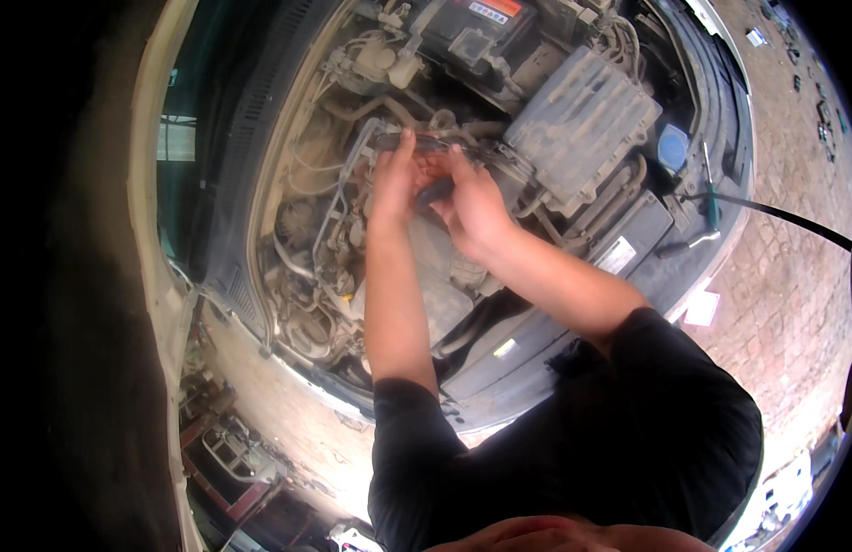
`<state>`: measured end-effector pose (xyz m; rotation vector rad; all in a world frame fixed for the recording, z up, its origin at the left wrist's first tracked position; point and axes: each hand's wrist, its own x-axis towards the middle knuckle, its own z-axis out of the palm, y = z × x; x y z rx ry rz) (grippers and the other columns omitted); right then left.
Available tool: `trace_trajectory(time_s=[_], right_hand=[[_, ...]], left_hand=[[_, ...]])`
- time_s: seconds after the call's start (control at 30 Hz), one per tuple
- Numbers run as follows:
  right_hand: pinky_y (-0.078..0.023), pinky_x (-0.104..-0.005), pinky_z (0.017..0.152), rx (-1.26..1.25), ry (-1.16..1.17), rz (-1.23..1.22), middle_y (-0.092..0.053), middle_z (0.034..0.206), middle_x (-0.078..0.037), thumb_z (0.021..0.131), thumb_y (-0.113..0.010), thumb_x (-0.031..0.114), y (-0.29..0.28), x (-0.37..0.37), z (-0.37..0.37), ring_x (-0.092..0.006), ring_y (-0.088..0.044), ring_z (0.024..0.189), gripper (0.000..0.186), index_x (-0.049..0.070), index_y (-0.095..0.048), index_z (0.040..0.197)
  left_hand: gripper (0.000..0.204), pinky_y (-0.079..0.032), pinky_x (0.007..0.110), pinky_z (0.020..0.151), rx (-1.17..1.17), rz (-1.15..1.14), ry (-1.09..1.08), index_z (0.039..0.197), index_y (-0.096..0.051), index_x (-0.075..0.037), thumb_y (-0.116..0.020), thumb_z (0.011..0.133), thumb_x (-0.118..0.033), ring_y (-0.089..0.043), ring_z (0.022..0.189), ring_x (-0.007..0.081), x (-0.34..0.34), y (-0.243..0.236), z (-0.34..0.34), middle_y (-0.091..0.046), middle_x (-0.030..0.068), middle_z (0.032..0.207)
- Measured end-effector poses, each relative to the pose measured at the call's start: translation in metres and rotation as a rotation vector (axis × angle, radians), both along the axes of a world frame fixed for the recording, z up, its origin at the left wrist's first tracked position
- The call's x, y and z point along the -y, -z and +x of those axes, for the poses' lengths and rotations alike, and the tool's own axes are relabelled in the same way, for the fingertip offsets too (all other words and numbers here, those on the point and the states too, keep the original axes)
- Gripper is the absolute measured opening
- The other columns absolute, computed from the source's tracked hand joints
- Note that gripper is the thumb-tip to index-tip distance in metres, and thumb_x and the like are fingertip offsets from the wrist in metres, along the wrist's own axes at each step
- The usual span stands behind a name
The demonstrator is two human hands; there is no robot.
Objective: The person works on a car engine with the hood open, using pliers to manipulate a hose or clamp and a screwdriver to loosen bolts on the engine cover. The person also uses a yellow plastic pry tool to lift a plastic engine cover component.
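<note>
Both my hands reach into a dusty car engine bay and meet near its middle. My left hand (395,184) has its fingers curled at a dark, elongated part (413,143), the thumb lying on top. Close beside it, my right hand (474,204) is bent round a black, rounded piece (434,192), with its thumb pointing up toward the same dark part. Whether the two dark pieces are joined is hard to see, since my fingers cover much of them. Below my hands lies a grey engine cover (435,276).
Beyond my hands are a black battery (463,39) and a large ribbed grey box (582,129). Near the front edge sit a blue cap (672,147) and a green-handled tool (713,213). A thin black rod (784,215) crosses the right side above paved ground (766,322).
</note>
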<state>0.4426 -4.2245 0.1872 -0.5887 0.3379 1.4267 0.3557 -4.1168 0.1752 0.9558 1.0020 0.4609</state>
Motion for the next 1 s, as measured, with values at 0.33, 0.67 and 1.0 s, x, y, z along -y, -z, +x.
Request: trace_trajectory(time_s=[0.33,0.67,1.0], right_hand=[[-0.04,-0.0395,0.107,-0.396,0.262,0.09,-0.054,0.121,-0.015,0.101,-0.053,0.035,-0.001,-0.015,-0.004,-0.0282,-0.052,0.119,0.035,0.004,-0.048,0.115],[-0.039,-0.0406,0.11,-0.303,0.282,0.152,-0.054,0.129,-0.018,0.099,-0.053,0.031,0.016,-0.023,-0.011,-0.0291,-0.052,0.125,0.039,0.001,-0.052,0.125],[-0.036,-0.0418,0.115,-0.467,0.372,0.13,-0.055,0.127,-0.02,0.093,-0.049,0.02,0.025,-0.036,-0.007,-0.0313,-0.051,0.125,0.038,-0.006,-0.051,0.12]], left_hand=[[0.046,-0.054,0.031,0.081,-0.089,0.127,0.005,0.105,-0.066,0.002,-0.053,0.103,-0.042,-0.067,0.09,0.0182,-0.006,0.012,-0.005,-0.07,0.0114,0.099],[0.046,-0.055,0.031,0.08,-0.054,0.109,0.054,0.104,-0.067,0.001,-0.054,0.102,-0.044,-0.066,0.09,0.0174,-0.012,0.006,0.005,-0.07,0.01,0.1],[0.068,-0.043,0.036,0.101,0.061,0.192,-0.015,0.131,-0.052,0.003,-0.053,0.098,-0.056,-0.055,0.117,0.0222,0.002,0.007,0.005,-0.058,0.0138,0.127]])
